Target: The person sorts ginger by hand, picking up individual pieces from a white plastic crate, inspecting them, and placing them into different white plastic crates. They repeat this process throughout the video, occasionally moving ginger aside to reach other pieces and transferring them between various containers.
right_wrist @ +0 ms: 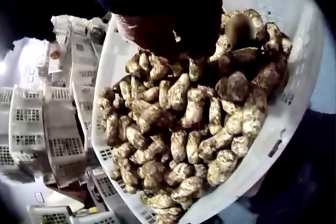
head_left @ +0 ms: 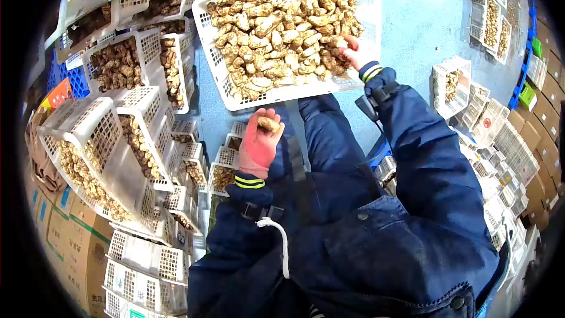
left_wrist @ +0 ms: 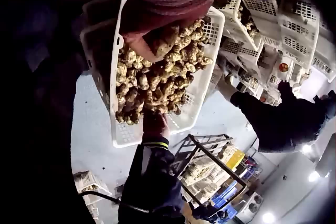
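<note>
A white plastic basket point(head_left: 226, 97) holds a heap of knobbly brown-and-cream mushrooms point(head_left: 282, 29). Below its near edge, the left hand point(head_left: 258, 148) is turned palm up and holds one mushroom point(head_left: 269, 124) across its fingers. At the basket's right side, the right hand point(head_left: 359, 54) reaches over the heap, thumb and fingers at a pale mushroom point(head_left: 338, 42). From the left wrist view, the left hand point(left_wrist: 157, 16) hangs large over the heap, the right hand point(left_wrist: 156, 125) at the basket's far end. In the right wrist view the right hand point(right_wrist: 157, 32) is dark, its fingertips hidden.
Stacked white crates point(head_left: 88, 123) of mushrooms fill the left side, with cardboard boxes point(head_left: 73, 247) below them. More crates point(head_left: 452, 85) stand on the blue floor point(head_left: 412, 6) at the right. Another person point(left_wrist: 283, 121) appears in the left wrist view, near a metal-framed rack point(left_wrist: 212, 161).
</note>
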A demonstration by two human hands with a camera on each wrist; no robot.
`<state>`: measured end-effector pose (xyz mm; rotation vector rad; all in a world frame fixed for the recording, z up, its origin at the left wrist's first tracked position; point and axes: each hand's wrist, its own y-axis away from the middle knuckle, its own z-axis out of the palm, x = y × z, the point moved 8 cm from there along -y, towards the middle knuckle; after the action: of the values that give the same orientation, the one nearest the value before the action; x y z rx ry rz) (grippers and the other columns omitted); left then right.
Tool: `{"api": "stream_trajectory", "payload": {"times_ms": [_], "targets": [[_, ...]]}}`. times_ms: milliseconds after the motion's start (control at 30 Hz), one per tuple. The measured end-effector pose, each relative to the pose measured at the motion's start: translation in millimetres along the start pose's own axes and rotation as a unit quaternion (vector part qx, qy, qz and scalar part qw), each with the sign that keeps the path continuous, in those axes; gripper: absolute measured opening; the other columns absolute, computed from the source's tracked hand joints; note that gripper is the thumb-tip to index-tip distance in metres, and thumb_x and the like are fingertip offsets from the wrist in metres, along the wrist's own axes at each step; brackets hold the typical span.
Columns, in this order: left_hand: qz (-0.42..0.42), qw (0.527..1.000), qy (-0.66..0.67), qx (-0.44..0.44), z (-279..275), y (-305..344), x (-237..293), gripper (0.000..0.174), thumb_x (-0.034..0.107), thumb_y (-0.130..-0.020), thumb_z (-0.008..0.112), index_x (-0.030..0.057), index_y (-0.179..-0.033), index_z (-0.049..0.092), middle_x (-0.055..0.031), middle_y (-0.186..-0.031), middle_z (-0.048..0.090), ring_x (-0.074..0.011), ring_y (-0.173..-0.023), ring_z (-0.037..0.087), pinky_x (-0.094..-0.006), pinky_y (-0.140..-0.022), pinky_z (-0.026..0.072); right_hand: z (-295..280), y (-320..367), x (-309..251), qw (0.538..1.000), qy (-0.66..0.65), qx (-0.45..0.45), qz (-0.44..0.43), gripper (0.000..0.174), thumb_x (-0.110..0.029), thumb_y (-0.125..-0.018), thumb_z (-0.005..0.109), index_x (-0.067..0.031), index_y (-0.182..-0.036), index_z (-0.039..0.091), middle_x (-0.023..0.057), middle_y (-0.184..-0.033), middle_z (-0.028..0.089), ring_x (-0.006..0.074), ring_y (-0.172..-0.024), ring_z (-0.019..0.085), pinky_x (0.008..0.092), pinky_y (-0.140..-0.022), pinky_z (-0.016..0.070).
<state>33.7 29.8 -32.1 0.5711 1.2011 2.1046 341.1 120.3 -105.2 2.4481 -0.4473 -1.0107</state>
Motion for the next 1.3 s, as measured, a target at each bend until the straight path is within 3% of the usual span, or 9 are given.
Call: {"api": "stream_trajectory", "payload": {"times_ms": [67,167,367,533,567,767,833,967,1300], "targets": [[-0.015,1.0,0.006,-0.001,2.9,-0.6,-2.8,0.024,0.026,-0.085,0.052,0.0093,-0.103,0.052,-0.0062,-0.109,0.053,-0.0234,-0.108,0.044,-0.041,-0.096,0.0306,-5.0,5.8,2.5,0.962,-0.258,-0.012,0.083,0.042,-0.018,-0.078,0.059,-0.0024,-0.115,0.047,0.0069,-0.085,0.06,0.0193,-0.074,0.059,0.0276,-0.065,0.0463],[-0.033,0.999,0.03,0.001,9.6,-0.6,-6.0,0.024,0.026,-0.086,0.051,0.0093,-0.103,0.052,-0.0068,-0.11,0.052,-0.0233,-0.108,0.044,-0.041,-0.096,0.0303,29.1,4.4,25.6,0.751,-0.623,-0.106,0.19,0.014,-0.013,-0.088,0.04,-0.0086,-0.075,0.044,-0.0018,-0.056,0.039,0.0187,-0.072,0.057,0.024,-0.058,0.0434],[-0.009,0.999,0.003,-0.047,16.0,-2.1,-5.6,0.028,0.024,-0.086,0.05,0.0066,-0.108,0.049,-0.0094,-0.113,0.051,-0.0245,-0.109,0.043,-0.0422,-0.095,0.0318,33.4,2.3,39.4,0.698,-0.704,-0.071,0.111,0.021,-0.016,-0.088,0.041,0.0,-0.099,0.049,0.0064,-0.079,0.056,0.0207,-0.073,0.056,0.0267,-0.059,0.0432],[0.135,0.918,-0.328,-0.176,74.5,4.0,-7.1,0.045,0.026,-0.087,0.045,0.0065,-0.126,0.031,-0.0153,-0.126,0.039,-0.0294,-0.118,0.036,-0.0446,-0.098,0.0284,-8.0,11.3,40.3,0.771,-0.6,0.142,0.158,0.047,-0.012,-0.082,0.054,-0.0011,-0.124,0.036,0.01,-0.093,0.056,0.0167,-0.073,0.057,0.025,-0.057,0.0461],[0.022,0.981,-0.091,-0.169,84.0,5.6,-15.8,0.052,0.032,-0.089,0.041,0.0065,-0.13,0.024,-0.0173,-0.132,0.03,-0.0319,-0.121,0.031,-0.0455,-0.1,0.0248,-5.1,10.2,40.4,0.807,-0.563,0.114,0.137,0.046,-0.013,-0.082,0.054,-0.0014,-0.123,0.038,0.0094,-0.093,0.057,0.0147,-0.071,0.056,0.0241,-0.056,0.0454],[-0.043,0.986,-0.078,-0.142,92.0,4.6,-35.8,0.059,0.039,-0.09,0.035,0.0047,-0.134,0.018,-0.0175,-0.136,0.022,-0.0337,-0.125,0.023,-0.045,-0.103,0.0185,-2.0,2.3,16.1,0.992,-0.077,0.086,0.054,0.028,-0.018,-0.078,0.056,-0.0071,-0.104,0.056,0.0079,-0.087,0.062,0.018,-0.073,0.059,0.0291,-0.064,0.0458],[-0.06,0.987,-0.043,-0.144,76.6,1.1,-33.3,0.053,0.032,-0.091,0.034,0.0025,-0.133,0.019,-0.0192,-0.136,0.022,-0.0344,-0.125,0.023,-0.0448,-0.103,0.0186,8.8,-5.2,-12.3,0.974,0.184,0.105,-0.083,0.023,-0.018,-0.076,0.055,-0.0136,-0.099,0.058,0.0115,-0.086,0.06,0.0237,-0.081,0.058,0.033,-0.067,0.046],[-0.032,0.985,-0.018,-0.168,65.3,2.1,-23.5,0.047,0.022,-0.09,0.032,-0.0006,-0.131,0.024,-0.022,-0.135,0.023,-0.0362,-0.124,0.024,-0.0452,-0.103,0.0189,43.0,-32.1,-35.5,0.903,0.42,0.023,-0.081,0.017,-0.018,-0.078,0.05,-0.0159,-0.093,0.057,0.0083,-0.085,0.057,0.0251,-0.08,0.057,0.0363,-0.065,0.0461],[-0.016,0.983,-0.061,-0.171,52.1,8.2,-10.9,0.046,0.025,-0.091,0.034,0.0017,-0.13,0.028,-0.0196,-0.133,0.029,-0.0343,-0.123,0.028,-0.0432,-0.101,0.0233,-17.5,-15.7,14.0,0.948,0.302,0.019,0.097,0.03,-0.033,-0.076,0.053,-0.0111,-0.096,0.057,0.0132,-0.089,0.061,0.0281,-0.085,0.058,0.0382,-0.072,0.0463]]}}
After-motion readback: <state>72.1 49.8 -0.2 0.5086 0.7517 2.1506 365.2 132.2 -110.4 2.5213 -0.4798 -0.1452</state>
